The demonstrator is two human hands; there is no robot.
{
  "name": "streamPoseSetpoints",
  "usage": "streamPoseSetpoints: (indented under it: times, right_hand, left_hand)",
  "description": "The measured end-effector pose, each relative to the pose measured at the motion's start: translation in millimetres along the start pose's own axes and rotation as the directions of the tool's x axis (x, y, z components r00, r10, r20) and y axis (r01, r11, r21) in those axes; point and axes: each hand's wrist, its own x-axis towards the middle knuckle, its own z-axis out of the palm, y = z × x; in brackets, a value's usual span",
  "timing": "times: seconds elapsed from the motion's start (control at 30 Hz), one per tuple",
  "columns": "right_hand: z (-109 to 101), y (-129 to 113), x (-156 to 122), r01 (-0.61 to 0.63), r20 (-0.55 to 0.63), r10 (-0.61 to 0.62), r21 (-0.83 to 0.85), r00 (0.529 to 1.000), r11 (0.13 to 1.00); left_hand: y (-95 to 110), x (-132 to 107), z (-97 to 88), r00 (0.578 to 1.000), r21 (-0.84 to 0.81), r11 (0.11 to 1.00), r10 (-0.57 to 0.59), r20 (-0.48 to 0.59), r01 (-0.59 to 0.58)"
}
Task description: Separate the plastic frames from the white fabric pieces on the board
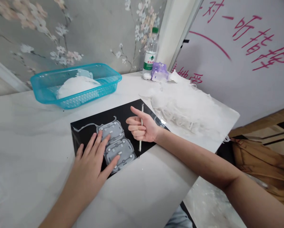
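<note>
A black mat [89, 125] lies on the white marble table [25, 126]. On the mat rests a translucent grey moulded plastic piece [119, 142] with small white tabs. My left hand [92, 158] lies flat with fingers spread, pressing the left side of that piece. My right hand [142, 128] is closed around a thin white stick tool [141, 126], held upright just to the right of the plastic piece, thumb raised.
A turquoise basket [47, 85] with white plastic pieces stands at the back left. A heap of white trimmings [184, 107] covers the right of the table. A water bottle [150, 53] and a purple packet [159, 72] stand by the wall. The table edge runs at right.
</note>
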Motion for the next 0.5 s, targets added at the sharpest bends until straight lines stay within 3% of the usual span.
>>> streamPoseSetpoints:
  times: [0.3,0.5]
  right_hand:
    - [5,-2,-2,0.050,0.070,-0.044,-0.098,0.997,0.994]
    - [23,1,-11,0.024,0.084,-0.004,-0.239,0.996,0.971]
  left_hand:
    - [-1,0,1.8,1.000,-0.021,1.000,-0.005,-0.005,0.005]
    - [0,1,0.5,1.000,-0.049,0.999,-0.008,0.001,0.008]
